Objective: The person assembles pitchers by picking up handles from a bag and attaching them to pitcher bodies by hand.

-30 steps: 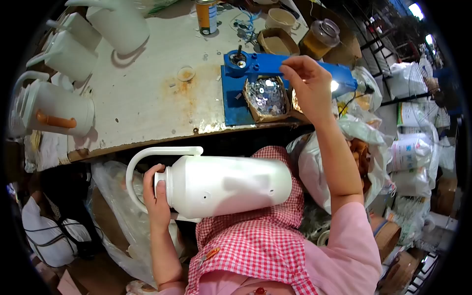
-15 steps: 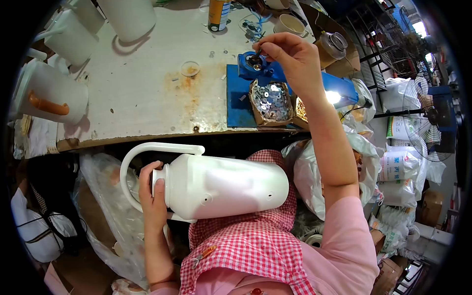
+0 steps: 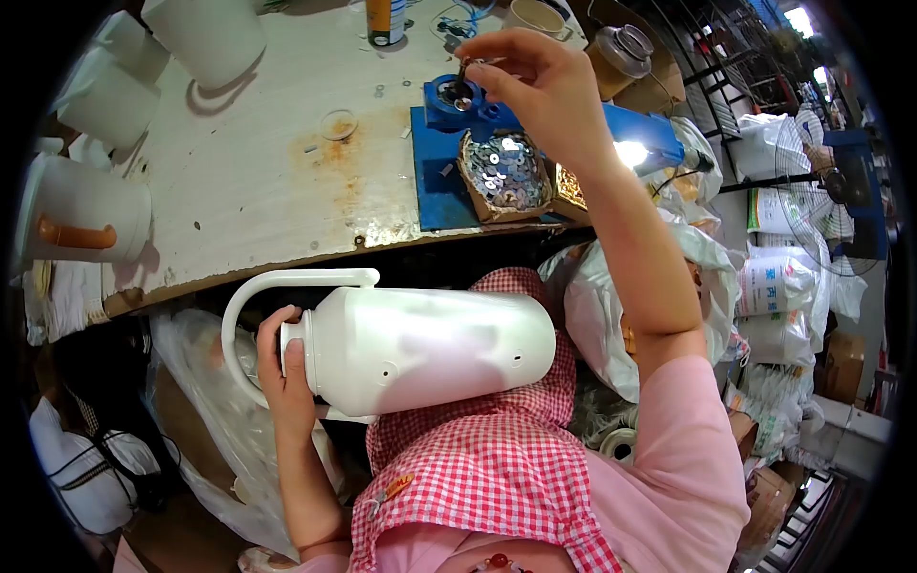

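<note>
A white jug body (image 3: 435,344) with a large curved handle (image 3: 234,329) lies on its side across the lap. My left hand (image 3: 287,372) is wrapped round its neck, thumb on the near side. Two small holes show in the jug's wall. Over the table, my right hand (image 3: 544,91) pinches a small dark, thin piece (image 3: 464,73), whose kind I cannot make out. It is just above a round blue cup (image 3: 441,107) holding dark and shiny bits. Close by, a cardboard box (image 3: 485,205) holds many flat metal washers (image 3: 506,172).
Small brass-coloured parts (image 3: 570,188) fill another box beside the washers. More white jugs (image 3: 91,205) stand at the table's left. An orange can (image 3: 386,21) and a beige cup (image 3: 537,17) are at the back. A lit lamp (image 3: 630,153) and a fan (image 3: 831,191) are to the right.
The view has shifted, so the table and jug appear farther left and higher. My right hand stays at the blue cup, and my left hand keeps its hold on the jug's neck.
</note>
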The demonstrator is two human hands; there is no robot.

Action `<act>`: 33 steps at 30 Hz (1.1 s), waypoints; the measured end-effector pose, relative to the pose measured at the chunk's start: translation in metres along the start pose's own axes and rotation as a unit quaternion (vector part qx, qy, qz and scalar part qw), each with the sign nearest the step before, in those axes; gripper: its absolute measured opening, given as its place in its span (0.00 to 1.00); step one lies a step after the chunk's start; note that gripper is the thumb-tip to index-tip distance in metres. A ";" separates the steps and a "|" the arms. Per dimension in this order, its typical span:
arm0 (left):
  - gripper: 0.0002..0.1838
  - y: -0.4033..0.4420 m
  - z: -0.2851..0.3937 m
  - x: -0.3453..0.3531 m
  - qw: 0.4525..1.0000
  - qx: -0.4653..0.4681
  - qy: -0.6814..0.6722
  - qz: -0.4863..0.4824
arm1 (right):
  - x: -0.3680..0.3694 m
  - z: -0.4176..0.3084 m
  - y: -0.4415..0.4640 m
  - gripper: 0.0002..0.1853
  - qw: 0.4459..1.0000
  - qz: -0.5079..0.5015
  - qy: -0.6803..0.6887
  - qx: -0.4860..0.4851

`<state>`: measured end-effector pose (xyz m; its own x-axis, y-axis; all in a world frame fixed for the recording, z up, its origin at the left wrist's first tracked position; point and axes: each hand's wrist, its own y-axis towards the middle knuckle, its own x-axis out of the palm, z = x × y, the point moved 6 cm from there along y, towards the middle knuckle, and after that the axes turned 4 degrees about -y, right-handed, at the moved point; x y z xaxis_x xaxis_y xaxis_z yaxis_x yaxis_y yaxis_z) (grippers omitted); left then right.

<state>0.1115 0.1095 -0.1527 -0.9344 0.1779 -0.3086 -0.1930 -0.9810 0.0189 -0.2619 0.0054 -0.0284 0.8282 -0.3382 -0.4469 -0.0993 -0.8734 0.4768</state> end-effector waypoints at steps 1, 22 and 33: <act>0.20 0.000 0.000 0.001 1.000 0.000 0.000 -0.003 | -0.004 -0.004 -0.013 0.09 1.000 0.002 -0.001 0.002; 0.18 -0.001 0.004 0.002 0.999 -0.033 -0.027 0.013 | 0.001 0.081 -0.102 0.04 0.960 -0.041 -0.265 0.075; 0.18 0.006 0.009 0.004 1.000 -0.002 0.014 0.001 | -0.013 -0.023 -0.013 0.10 0.963 0.132 -0.130 -0.193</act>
<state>0.1036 0.1045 -0.1455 -0.9265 0.1733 -0.3341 -0.1893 -0.9818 0.0155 -0.2584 0.0291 -0.0110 0.6307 -0.6513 -0.4220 -0.0332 -0.5659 0.8238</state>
